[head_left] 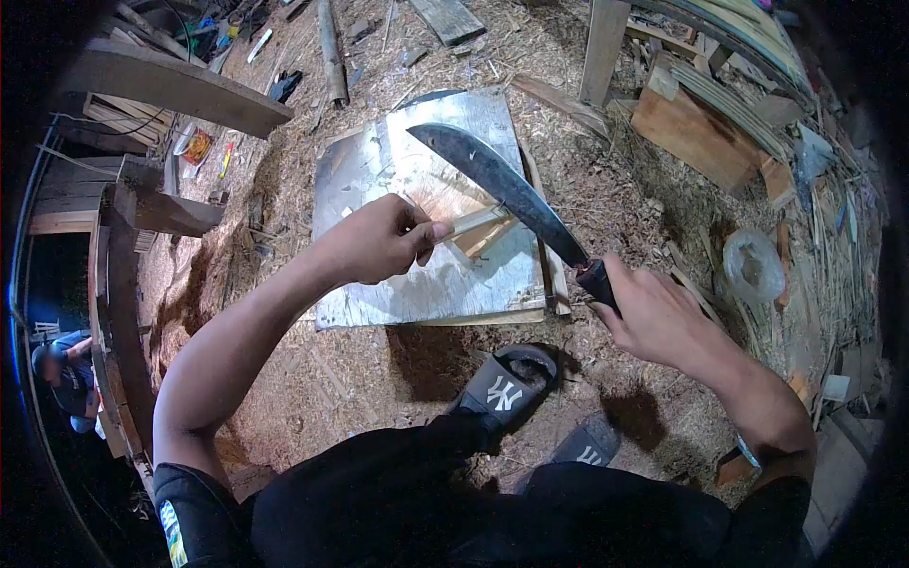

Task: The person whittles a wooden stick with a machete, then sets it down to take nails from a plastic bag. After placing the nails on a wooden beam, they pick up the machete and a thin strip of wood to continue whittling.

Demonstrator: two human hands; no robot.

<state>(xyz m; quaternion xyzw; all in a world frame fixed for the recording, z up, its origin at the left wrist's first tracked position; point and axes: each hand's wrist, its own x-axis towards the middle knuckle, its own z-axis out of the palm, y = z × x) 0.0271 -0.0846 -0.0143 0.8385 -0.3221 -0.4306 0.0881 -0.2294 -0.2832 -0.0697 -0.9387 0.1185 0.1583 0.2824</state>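
My right hand [653, 308] is closed around the dark handle of a large curved knife [507, 180], whose broad blade points up and left. In my left hand [388, 241], the fingers pinch one end of a small pale wood strip [476, 220]. The strip's far end lies under or against the blade; whether they touch is hard to tell. Beneath both is a worn, whitish square board [379, 293], with a short block of light wood [485, 239] near its middle.
Wood shavings [303, 379] cover the ground. My sandals [511, 383] are just below the board. Wooden beams [180, 85] stand at left, planks [696, 137] and a clear plastic container [755, 265] at right. Another person [71, 379] is at the far left.
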